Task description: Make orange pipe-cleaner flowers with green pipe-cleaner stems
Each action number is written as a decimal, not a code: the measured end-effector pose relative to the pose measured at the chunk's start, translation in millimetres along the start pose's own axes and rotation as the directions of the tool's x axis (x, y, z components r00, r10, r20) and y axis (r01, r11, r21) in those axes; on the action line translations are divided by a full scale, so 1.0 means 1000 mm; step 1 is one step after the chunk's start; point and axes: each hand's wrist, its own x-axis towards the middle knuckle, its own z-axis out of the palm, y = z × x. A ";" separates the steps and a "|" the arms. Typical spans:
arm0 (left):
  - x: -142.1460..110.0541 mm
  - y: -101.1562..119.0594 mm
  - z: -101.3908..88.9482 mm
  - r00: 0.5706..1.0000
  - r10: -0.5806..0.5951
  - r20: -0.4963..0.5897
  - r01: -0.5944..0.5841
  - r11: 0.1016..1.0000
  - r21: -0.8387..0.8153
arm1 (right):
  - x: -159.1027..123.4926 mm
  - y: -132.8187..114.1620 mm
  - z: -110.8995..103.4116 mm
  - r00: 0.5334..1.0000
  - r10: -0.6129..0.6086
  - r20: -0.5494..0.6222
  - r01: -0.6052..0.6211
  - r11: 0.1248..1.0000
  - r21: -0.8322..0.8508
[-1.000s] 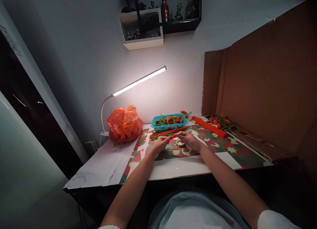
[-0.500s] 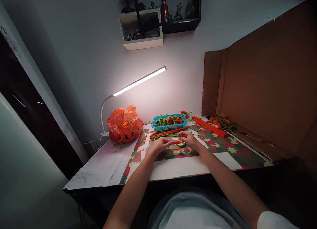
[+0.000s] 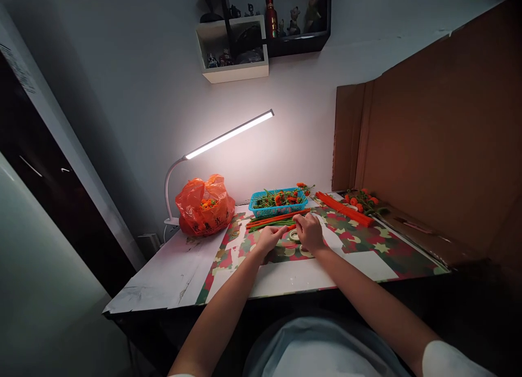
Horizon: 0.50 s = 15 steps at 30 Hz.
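Note:
My left hand [image 3: 272, 238] is closed in a pinch on a small orange piece [image 3: 291, 227] that looks like pipe cleaner, over the patterned table cover. Close beside it on the right, my right hand [image 3: 309, 232] has its fingers curled and pressed together; what they hold is hidden. Below and between both hands lies a pale green roll of tape [image 3: 294, 235]. Just behind the hands, orange pipe cleaners [image 3: 261, 221] and green pipe cleaners [image 3: 272, 224] lie side by side.
A blue basket [image 3: 279, 210] of orange flowers with green stems stands at the back, beside an orange plastic bag [image 3: 206, 216] and a lit lamp [image 3: 230, 134]. Rightward lie a red-orange pipe cleaner bundle [image 3: 345, 209] and more flowers [image 3: 362, 199]. Cardboard [image 3: 432, 137] walls the right side.
My right hand has turned and its fingers have curled in more, shifting slightly left. My left hand stays almost in place, still pinching. The tape roll shows a little further left.

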 end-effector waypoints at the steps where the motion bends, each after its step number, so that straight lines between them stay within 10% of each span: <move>1: 0.000 0.001 0.002 1.000 -0.008 -0.003 0.008 1.000 -0.020 | 0.000 -0.001 0.001 1.000 0.011 -0.023 -0.011 1.000 -0.002; 15: 0.000 0.000 0.009 0.987 -0.158 0.026 0.160 0.958 -0.238 | 0.001 -0.009 0.010 0.937 0.314 -0.150 -0.229 0.881 0.415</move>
